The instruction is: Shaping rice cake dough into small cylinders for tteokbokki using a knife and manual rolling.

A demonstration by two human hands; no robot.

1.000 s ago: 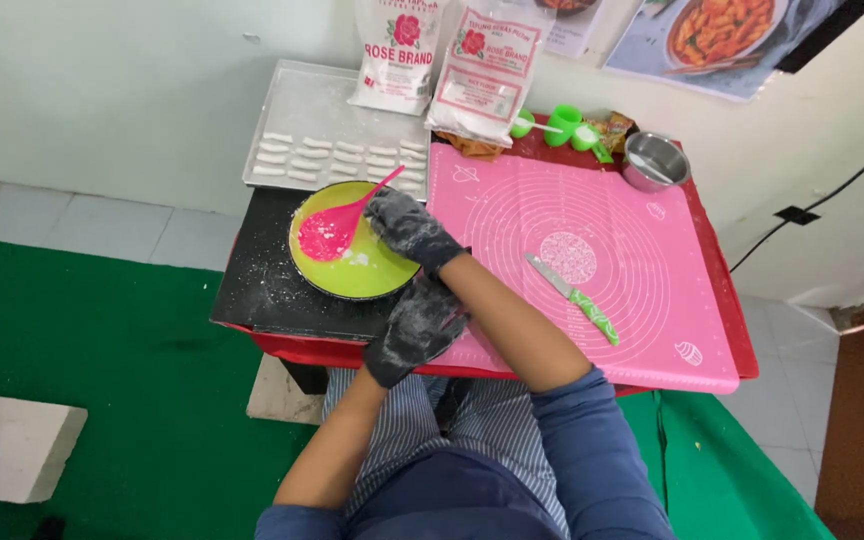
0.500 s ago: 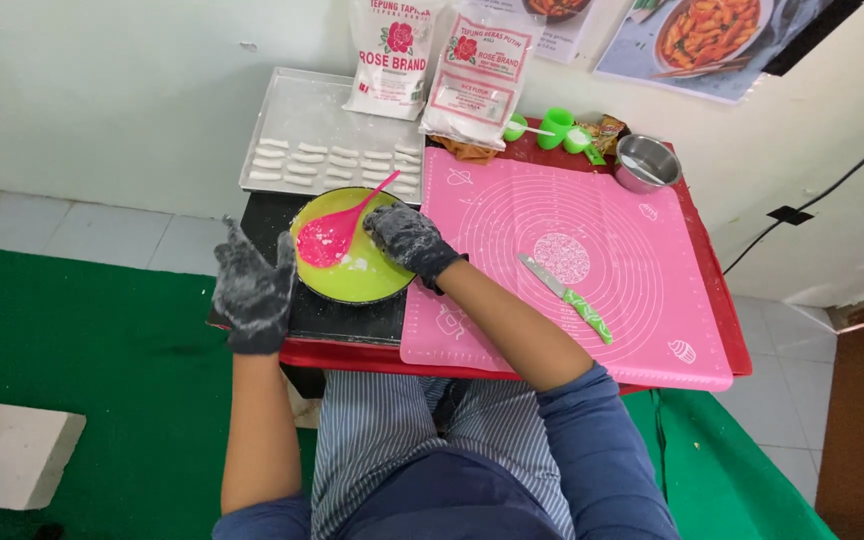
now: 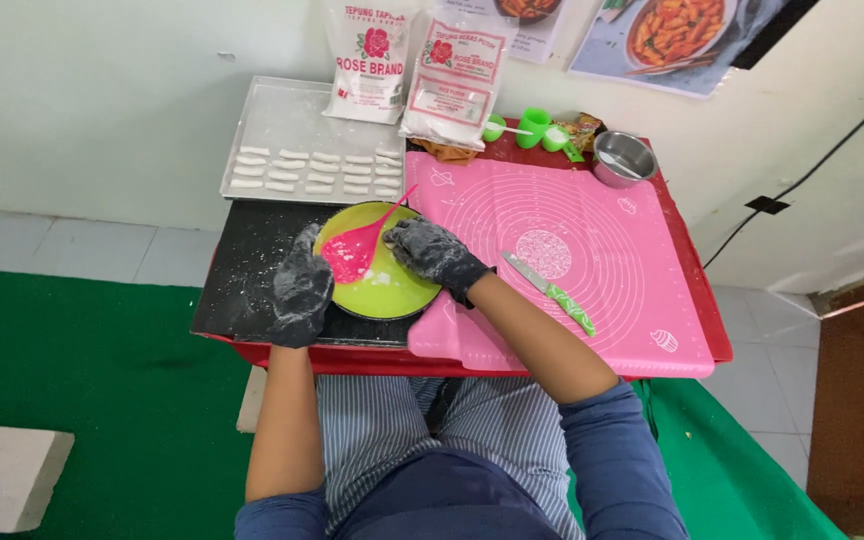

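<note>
Cupping the green bowl from both sides, left hand curled on its left rim, right hand loosely bent on its right rim, neither gripping the pink spatula slanting up-right between them.

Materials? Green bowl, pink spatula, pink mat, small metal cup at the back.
Round lime-green bowl: probably plastic, smooth, uniform colour. Pink spatula: likely silicone, matte. Pink printed mat: looks silicone, lying flat and thin. Small silver cup: appears steel, shiny reflections.
</note>
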